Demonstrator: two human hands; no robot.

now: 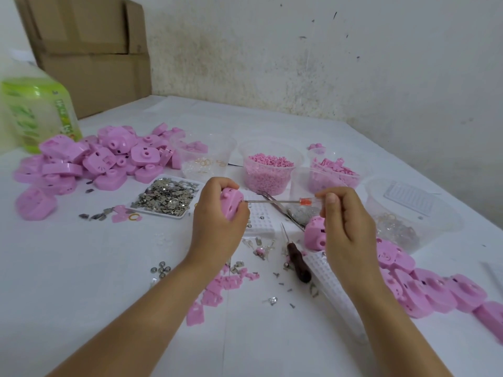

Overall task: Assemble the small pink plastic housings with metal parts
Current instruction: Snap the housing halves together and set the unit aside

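My left forearm and right forearm come up from the bottom edge over the white surface. My left hand has its fingers curled round one pink housing, held up off the surface with the thumb along its near side. My right hand pinches the orange handle of a thin screwdriver, whose tip sits at the housing's right face; I cannot tell whether it is in a hole or only touching.

I judge the housing light, hard and hollow, a smooth moulded shell that could turn or slip under the tool's push. The hold belongs on its broad sides, leaving the working face bare, and firm rather than crushing.

The metal parts lie in a tray just beyond my left hand: tiny, thin, probably fiddly to lift singly. A heap of housings sits far left, and a row of housings lies beside my right forearm.
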